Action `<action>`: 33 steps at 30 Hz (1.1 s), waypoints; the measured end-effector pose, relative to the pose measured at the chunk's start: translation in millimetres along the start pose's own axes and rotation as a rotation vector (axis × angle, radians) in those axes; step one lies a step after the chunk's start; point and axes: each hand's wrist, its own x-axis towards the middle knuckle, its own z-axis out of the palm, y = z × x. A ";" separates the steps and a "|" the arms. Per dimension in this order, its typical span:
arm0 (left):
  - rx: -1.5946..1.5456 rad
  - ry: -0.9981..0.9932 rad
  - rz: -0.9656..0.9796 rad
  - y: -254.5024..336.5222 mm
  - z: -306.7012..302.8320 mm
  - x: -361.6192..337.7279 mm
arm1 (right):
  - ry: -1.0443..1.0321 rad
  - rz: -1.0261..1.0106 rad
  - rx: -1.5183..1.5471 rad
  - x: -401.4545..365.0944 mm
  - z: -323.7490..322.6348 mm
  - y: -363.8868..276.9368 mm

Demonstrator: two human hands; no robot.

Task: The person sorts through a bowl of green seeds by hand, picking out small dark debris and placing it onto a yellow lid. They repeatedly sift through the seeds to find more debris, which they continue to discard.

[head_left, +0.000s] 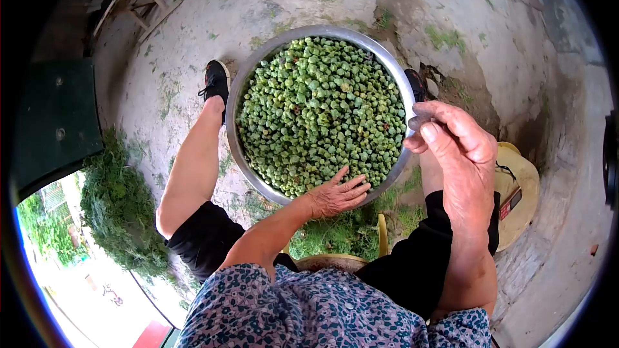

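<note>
A wide metal basin [236, 148] is heaped with small round green berries [316, 109], some with brown or reddish specks; they look like green peppercorns. My left hand [338, 193] lies palm down over the near edge of the basin, its fingers spread and touching the berries and rim. Held up over the basin's right rim is my right hand [454, 145], with thumb and fingers pinched together. The fingertips look dark, and whatever may be between them I cannot make out.
A straw-coloured hat [525, 203] with a small red and black phone [510, 203] on it lies at right. Cut greenery [122, 206] is piled at left, near a dark green panel [58, 116]. A wooden frame [145, 3] stands at the back left.
</note>
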 end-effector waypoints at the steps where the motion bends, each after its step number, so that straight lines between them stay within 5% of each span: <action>1: 0.023 0.027 0.001 -1.3 -0.5 1.6 | 0.000 -0.003 0.000 -0.8 -1.4 -0.5; 12: 0.083 0.070 -0.071 -47.3 -32.6 5.9 | 0.032 -0.015 -0.016 0.8 0.4 -2.7; 23: 0.302 0.165 -0.371 -113.5 -79.5 29.2 | 0.055 -0.025 -0.040 4.1 -0.4 9.1; 33: 0.029 0.220 -0.667 -97.0 -163.6 21.9 | 0.049 0.155 -0.191 2.1 -10.4 48.1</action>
